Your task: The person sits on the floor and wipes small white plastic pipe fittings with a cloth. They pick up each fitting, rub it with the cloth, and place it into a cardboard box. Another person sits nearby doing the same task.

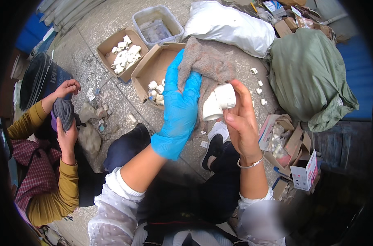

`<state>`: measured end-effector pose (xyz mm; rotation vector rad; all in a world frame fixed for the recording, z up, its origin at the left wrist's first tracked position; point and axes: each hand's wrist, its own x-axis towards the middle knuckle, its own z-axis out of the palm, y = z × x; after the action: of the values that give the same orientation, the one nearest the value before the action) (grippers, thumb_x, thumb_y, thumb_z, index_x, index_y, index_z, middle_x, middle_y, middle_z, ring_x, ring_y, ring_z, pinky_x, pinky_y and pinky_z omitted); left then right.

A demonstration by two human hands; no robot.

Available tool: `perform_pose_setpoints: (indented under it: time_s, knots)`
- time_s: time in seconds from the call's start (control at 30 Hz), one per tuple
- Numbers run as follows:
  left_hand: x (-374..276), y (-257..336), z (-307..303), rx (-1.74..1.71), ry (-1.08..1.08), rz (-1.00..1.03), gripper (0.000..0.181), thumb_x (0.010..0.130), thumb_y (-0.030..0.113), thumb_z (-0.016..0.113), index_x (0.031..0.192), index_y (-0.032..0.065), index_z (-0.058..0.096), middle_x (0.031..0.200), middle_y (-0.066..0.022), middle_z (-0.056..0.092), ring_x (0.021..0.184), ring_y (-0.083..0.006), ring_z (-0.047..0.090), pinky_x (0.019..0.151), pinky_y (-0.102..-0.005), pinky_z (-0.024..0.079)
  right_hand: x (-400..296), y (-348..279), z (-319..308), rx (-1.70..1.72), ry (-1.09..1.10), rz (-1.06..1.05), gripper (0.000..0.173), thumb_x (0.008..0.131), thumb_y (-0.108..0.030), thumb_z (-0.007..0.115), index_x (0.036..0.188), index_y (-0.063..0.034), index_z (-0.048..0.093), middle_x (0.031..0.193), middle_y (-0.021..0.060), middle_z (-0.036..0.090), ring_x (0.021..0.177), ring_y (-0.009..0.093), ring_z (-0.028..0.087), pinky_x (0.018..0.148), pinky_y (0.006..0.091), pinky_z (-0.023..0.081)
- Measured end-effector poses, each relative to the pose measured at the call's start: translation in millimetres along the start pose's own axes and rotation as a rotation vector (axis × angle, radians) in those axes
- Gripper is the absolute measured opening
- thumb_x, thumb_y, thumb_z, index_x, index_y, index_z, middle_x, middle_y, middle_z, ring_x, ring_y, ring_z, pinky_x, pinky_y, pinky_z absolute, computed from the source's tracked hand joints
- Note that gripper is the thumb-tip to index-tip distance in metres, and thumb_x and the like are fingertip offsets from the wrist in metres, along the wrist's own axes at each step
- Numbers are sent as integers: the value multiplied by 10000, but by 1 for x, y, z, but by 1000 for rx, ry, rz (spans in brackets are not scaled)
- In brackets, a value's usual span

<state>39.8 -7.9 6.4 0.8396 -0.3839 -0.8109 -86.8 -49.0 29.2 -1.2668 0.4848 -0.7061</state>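
My left hand [181, 103], in a blue disposable glove, grips a grey-brown terry cloth [206, 60] that hangs over and below the fingers. Between the bare fingers of my right hand [243, 120] is a white plastic pipe elbow [218, 101], its one open end turned downward. Part of the cloth lies behind the elbow; whether the two touch is hard to tell. Beneath my left hand, partly hidden by it, stands an open cardboard box [146, 69] with several small white fittings [156, 91] inside.
A cardboard box of white fittings [125, 57] stands beside a clear plastic tub [157, 26]. White sack [229, 27] and green sack [306, 73] lie to the right, near loose fittings [259, 83]. At left, a co-worker's hands [66, 132] hold a grey cloth near a black bucket [40, 81].
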Motion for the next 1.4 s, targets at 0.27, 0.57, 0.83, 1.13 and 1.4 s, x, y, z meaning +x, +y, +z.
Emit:
perform_pose_setpoints:
  time_s: [0.27,0.57,0.83,1.13,1.4]
  knots:
    - [-22,10,4,174,-346,-309,537,859,43,510,1360,50,314,1232,-77,487,1103,-149,478,944,-298,389,0,17,-17,-559,388,-188,363,889,-98,432,1211,68,407,1047,145,563,971,194,534,857,309,420]
    - [-8,-13,-2,143,-72,-229,407,870,6,498,1268,37,415,1157,-91,547,1026,-136,538,858,-270,463,5,13,1,-842,195,-488,138,887,-74,399,872,25,494,847,171,466,768,295,493,730,349,413]
    - [-6,9,-1,139,-137,-242,475,840,48,593,1267,8,389,1117,-115,565,981,-161,566,825,-284,477,8,-1,-5,-31,375,-62,422,990,-359,273,1064,-9,499,950,62,533,866,144,529,818,282,426]
    - [-25,1,8,60,-54,-244,463,860,59,597,1276,31,395,1138,-69,555,1015,-128,536,852,-268,456,7,6,-5,164,329,-30,570,967,-478,270,1232,-12,465,1110,40,555,976,129,526,845,279,405]
    - [-20,-1,2,345,-558,5,599,750,-38,642,1284,31,380,1182,-83,502,1109,-162,484,920,-295,419,-3,19,-21,164,427,-180,310,893,-80,502,1165,68,482,1002,131,600,1031,207,565,854,300,454]
